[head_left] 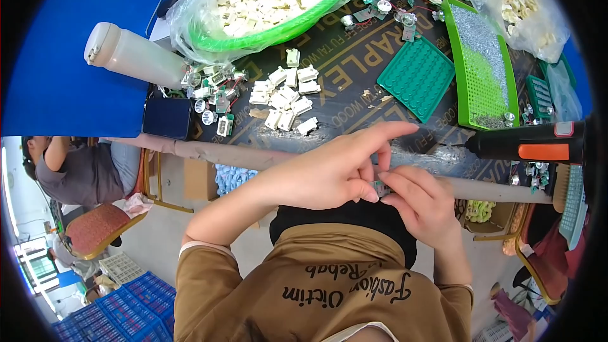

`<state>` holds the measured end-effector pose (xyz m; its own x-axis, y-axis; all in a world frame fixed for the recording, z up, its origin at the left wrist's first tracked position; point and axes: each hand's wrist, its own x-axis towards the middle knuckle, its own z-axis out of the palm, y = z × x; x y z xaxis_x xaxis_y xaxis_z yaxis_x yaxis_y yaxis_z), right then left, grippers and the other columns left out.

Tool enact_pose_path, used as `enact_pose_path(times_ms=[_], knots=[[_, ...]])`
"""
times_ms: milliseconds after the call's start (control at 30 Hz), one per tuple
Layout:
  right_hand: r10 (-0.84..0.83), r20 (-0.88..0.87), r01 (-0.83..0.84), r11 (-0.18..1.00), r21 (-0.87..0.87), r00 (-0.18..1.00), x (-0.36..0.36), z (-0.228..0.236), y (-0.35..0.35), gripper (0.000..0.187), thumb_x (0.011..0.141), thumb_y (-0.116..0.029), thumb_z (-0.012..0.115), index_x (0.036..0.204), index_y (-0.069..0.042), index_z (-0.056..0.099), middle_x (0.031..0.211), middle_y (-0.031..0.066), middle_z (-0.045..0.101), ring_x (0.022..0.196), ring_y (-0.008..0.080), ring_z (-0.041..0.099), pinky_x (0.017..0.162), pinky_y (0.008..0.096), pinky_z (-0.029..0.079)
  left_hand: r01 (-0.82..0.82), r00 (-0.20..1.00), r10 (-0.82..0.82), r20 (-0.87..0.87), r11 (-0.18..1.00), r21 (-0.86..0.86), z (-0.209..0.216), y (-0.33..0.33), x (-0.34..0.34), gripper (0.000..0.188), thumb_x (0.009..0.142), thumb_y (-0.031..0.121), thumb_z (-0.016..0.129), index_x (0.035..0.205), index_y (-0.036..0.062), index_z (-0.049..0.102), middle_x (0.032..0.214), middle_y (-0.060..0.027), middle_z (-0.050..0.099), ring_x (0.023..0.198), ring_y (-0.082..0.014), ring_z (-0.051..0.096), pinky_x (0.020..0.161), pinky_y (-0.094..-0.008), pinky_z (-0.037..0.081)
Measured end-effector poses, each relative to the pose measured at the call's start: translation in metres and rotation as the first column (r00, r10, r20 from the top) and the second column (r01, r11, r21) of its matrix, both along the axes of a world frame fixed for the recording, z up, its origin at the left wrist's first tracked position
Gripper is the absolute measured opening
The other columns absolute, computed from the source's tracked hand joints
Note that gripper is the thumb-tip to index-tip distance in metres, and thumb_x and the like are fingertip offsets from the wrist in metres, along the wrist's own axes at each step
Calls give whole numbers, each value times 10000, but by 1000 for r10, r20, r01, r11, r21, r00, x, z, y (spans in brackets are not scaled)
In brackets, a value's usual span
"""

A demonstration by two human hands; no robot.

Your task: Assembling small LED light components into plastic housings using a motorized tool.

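In front of my body, at the table's near edge, both hands meet over a small part with a green circuit board. My right hand pinches this part between thumb and fingers. My left hand is at its other side, thumb and lower fingers closed against it and index finger stretched out to the right. Fingers hide most of the part. Beyond my left hand lies a loose group of cream plastic housings. A black electric screwdriver with an orange lever lies right of my hands, its tip toward them.
At the back stands a green basin lined with plastic and full of cream housings. Wired circuit boards lie beside a bottle and dark phone. A green mat and screw tray are to the right.
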<state>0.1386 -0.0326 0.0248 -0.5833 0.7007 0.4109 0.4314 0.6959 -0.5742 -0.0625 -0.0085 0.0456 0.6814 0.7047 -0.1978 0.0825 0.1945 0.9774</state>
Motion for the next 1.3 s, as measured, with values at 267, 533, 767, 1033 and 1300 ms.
enact_pose_path(times_ms=[267,533,767,1033,1300], knots=[[-63,-55,54,988,-144,996,3,-6,3,258,674,-55,685,920,-50,608,892,96,587,703,251,601,569,306,489,-41,874,383,-298,670,742,-8,8,-20,307,725,158,659,1001,45,586,880,-106,532,715,-241,551,645,-317,456],[-253,-161,193,928,-318,954,12,-1,8,310,693,46,633,995,-17,600,902,91,578,621,116,544,496,218,434,170,581,658,-478,477,862,-10,40,-60,188,671,85,680,837,38,604,772,-100,512,787,-286,510,687,-367,418],[-283,-245,183,914,-362,927,12,-7,16,274,711,46,609,978,-14,596,912,80,563,583,90,493,509,206,405,72,673,688,-271,304,950,-8,45,-42,203,635,26,704,805,48,597,891,-85,558,820,-257,546,716,-320,437],[-372,-490,72,847,-527,788,4,9,19,262,740,29,594,1001,8,582,919,65,557,689,91,515,584,198,420,-484,868,381,319,796,364,-20,18,9,273,699,-83,659,939,-20,546,958,-69,560,833,-112,557,735,-230,476],[-293,-366,249,955,-162,883,6,14,24,308,669,34,664,969,-6,605,891,110,606,738,178,586,645,273,480,-490,870,405,282,775,399,-15,12,28,263,676,-83,654,924,-8,613,927,-52,524,713,-92,493,606,-198,419]])
